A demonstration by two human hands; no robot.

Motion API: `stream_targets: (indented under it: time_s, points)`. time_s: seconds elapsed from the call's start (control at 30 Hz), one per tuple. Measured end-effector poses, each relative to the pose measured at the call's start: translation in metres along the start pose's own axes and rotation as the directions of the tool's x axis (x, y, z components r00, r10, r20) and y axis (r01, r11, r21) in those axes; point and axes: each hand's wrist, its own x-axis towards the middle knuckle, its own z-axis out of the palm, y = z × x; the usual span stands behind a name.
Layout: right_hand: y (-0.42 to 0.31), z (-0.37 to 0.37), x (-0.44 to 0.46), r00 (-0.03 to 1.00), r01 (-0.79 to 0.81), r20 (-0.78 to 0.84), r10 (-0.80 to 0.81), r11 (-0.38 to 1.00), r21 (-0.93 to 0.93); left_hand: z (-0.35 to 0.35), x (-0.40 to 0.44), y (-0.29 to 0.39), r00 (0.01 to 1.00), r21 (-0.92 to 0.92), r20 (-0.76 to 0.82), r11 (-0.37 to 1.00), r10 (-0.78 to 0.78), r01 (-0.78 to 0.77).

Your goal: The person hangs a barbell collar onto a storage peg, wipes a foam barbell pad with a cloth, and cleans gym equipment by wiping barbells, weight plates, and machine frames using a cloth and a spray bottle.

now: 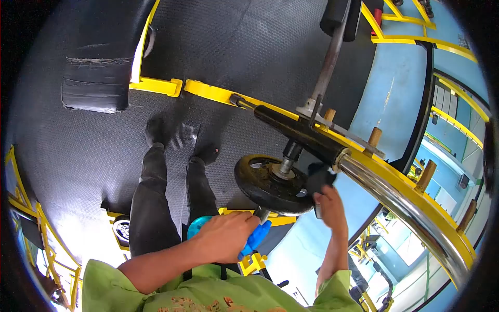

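My left hand (228,236) is closed on a blue cloth (255,240), held against the end of a metal peg (262,213). On that peg sits a black weight plate (247,179), tilted, just beyond my left hand. To the right of the plate is my right hand (330,209), its fingers curled by a dark object (318,179) whose kind I cannot make out. Above the plate runs a black machine arm (296,130) with a chrome section (400,203).
Yellow frame bars (208,92) cross the black rubber floor (93,151). A worn black bench pad (96,86) lies at the upper left. Several wooden pegs (374,136) stick out of the frame on the right. More yellow equipment (44,223) stands at the lower left.
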Motion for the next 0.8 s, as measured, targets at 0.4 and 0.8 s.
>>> stream_targets:
  time_s: [0.4,0.8]
  points:
    - [0.076,0.032,0.126,0.895,-0.115,0.444,0.036,0.982,0.152,0.051,0.024,0.029,0.99,-0.053,-0.111,0.995,0.083,-0.089]
    - [0.096,0.013,0.137,0.847,-0.221,0.522,0.096,0.958,0.181,0.05,0.012,0.019,0.943,0.013,-0.327,0.998,0.063,-0.062]
